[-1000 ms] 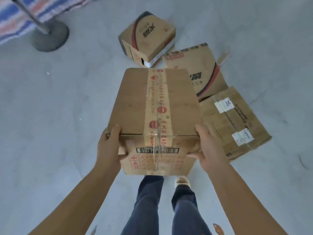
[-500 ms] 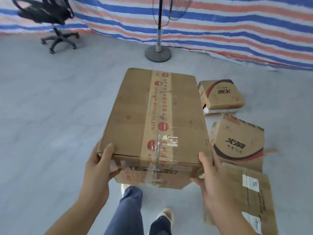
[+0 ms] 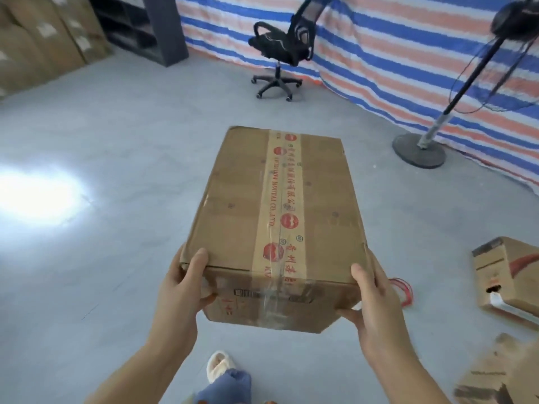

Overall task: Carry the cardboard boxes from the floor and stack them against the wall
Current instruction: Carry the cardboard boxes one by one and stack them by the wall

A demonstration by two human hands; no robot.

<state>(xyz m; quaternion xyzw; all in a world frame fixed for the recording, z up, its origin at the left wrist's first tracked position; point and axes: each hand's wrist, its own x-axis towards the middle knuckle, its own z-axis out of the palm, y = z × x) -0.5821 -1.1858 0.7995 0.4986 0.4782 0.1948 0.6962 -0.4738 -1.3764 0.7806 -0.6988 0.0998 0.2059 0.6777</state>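
Note:
I hold a brown cardboard box [image 3: 233,217] sealed with tan tape bearing red print, lifted off the floor in front of me. My left hand [image 3: 180,290] grips its near left corner, thumb on top. My right hand [image 3: 376,301] grips the near right corner, fingers under the bottom edge. Two more cardboard boxes lie on the floor at the right: one on its side [image 3: 507,275], another cut off by the lower right corner [image 3: 495,374]. Stacked cardboard boxes [image 3: 38,39] stand against the wall at the far left.
A black office chair [image 3: 280,51] stands ahead by the striped tarp [image 3: 408,48]. A fan stand with a round base [image 3: 420,150] is at the right. A dark shelf unit [image 3: 140,24] is at the back left. A red band [image 3: 404,287] lies on the grey floor.
The view has swung left and up with the box still in both hands; the floor boxes slid to the right edge, and the chair, shelf and stacked boxes came into sight.

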